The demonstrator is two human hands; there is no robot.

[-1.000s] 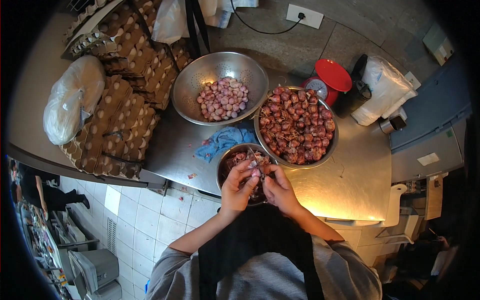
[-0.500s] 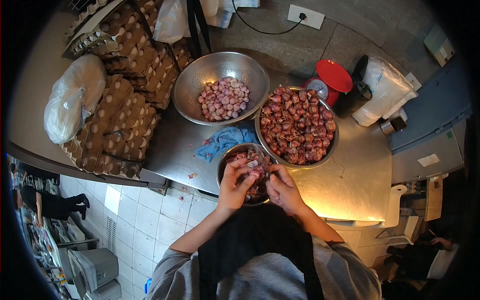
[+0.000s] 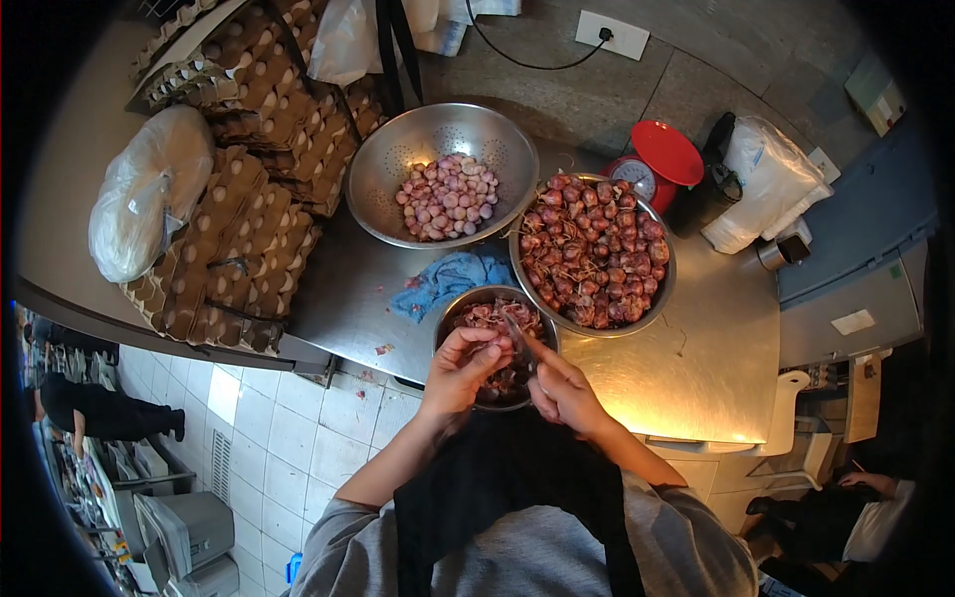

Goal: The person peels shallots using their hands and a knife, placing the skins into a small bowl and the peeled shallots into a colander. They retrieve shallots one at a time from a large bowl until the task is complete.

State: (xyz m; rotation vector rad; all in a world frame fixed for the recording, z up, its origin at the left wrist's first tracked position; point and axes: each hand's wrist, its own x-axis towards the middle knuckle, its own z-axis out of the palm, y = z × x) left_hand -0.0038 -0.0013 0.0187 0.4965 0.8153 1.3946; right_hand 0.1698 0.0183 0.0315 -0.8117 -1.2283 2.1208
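Note:
Over a small metal bowl (image 3: pixel 443 343) of reddish skins, my left hand (image 3: pixel 460 376) has its fingers closed on a small pale shallot (image 3: pixel 491 341). My right hand (image 3: pixel 564 388) is closed on a knife (image 3: pixel 516 333), whose blade points up and left beside the shallot. Behind the small bowl, a metal colander (image 3: pixel 373 174) holds peeled pinkish shallots (image 3: pixel 450 199). To its right, another metal bowl (image 3: pixel 665 297) is full of unpeeled red shallots (image 3: pixel 594 254). A crumpled blue cloth (image 3: pixel 448 282) lies between the colander and the small bowl.
Egg trays (image 3: pixel 224 249) are stacked at the left, with a plastic bag (image 3: pixel 149 194) on them. A red scale (image 3: pixel 665 154) and a white bag (image 3: pixel 761 179) stand at the back right. People are at the far left (image 3: pixel 104 406) and lower right (image 3: pixel 846 512).
The knife blade has swung to a clearer upright angle between my hands, and my left fingers have shifted on the shallot. The people at both sides have moved slightly.

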